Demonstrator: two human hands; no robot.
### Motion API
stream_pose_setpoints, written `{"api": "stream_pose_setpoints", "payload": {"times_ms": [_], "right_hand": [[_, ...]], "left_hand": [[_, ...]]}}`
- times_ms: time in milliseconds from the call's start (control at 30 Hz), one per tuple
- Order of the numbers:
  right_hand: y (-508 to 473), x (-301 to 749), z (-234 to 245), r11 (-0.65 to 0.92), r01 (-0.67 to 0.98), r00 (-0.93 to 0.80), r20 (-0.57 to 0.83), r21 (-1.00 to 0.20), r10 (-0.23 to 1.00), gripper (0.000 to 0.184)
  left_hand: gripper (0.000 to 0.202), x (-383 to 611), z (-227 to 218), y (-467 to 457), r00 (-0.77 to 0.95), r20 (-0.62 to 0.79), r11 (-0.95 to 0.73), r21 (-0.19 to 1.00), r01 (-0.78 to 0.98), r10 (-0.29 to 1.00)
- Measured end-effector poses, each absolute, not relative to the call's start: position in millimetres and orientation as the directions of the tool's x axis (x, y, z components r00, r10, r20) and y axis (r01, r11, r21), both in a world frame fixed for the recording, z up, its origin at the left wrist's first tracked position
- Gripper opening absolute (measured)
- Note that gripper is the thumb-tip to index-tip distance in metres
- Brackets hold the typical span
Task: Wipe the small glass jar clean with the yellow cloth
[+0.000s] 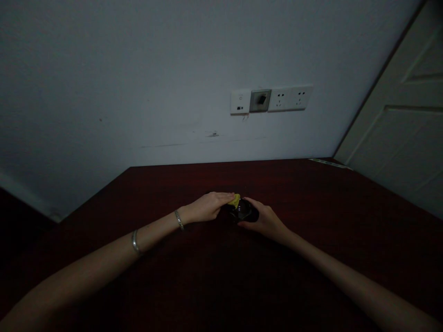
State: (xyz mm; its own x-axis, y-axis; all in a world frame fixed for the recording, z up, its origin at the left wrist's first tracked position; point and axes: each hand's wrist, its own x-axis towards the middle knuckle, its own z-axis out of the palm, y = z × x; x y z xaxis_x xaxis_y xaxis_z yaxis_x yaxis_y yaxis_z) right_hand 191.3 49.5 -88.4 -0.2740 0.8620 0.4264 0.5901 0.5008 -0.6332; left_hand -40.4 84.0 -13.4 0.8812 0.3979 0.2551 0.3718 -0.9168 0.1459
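Near the middle of the dark red table, my right hand (265, 220) curls around a dark, glossy, rounded object (245, 210), thumb on the near side and fingers on the far side. It looks like a glass cup or jar, but the dim light hides its exact kind. My left hand (209, 206) comes in from the left, its fingers closed over a small yellow cloth (236, 201). That cloth, which might be a sponge, lies against the left side of the dark object. The left fingers partly cover it.
The table (180, 180) reaches back to a pale wall with scuff marks. A row of sockets and a switch (272, 99) is set in the wall. A panelled white door (401, 138) stands at the right. A thin light strip (330, 163) lies at the table's back right corner.
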Motion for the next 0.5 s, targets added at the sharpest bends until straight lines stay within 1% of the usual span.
{"api": "stream_pose_setpoints", "payload": {"times_ms": [133,233,400,500], "right_hand": [[49.3,192.5,-89.3,0.509,0.598,-0.269,0.443,-0.619,0.855,0.075],[47.8,192.6,-89.2,0.509,0.605,-0.264,0.450,-0.612,0.853,0.075],[45.1,192.2,-89.3,0.513,0.608,-0.267,0.453,-0.605,0.851,0.074],[44.3,191.8,-89.6,0.518,0.608,-0.269,0.458,-0.601,0.847,0.074]], "left_hand": [[0.055,-42.5,-13.9,75.4,0.888,0.235,-0.919,0.113,0.378,0.394],[0.058,-46.4,-16.2,70.4,0.888,0.228,-0.917,0.125,0.379,0.399],[0.056,-50.9,-15.5,60.1,0.891,0.205,-0.912,0.146,0.382,0.406],[0.059,-52.9,-13.1,52.4,0.896,0.196,-0.915,0.148,0.375,0.398]]}}
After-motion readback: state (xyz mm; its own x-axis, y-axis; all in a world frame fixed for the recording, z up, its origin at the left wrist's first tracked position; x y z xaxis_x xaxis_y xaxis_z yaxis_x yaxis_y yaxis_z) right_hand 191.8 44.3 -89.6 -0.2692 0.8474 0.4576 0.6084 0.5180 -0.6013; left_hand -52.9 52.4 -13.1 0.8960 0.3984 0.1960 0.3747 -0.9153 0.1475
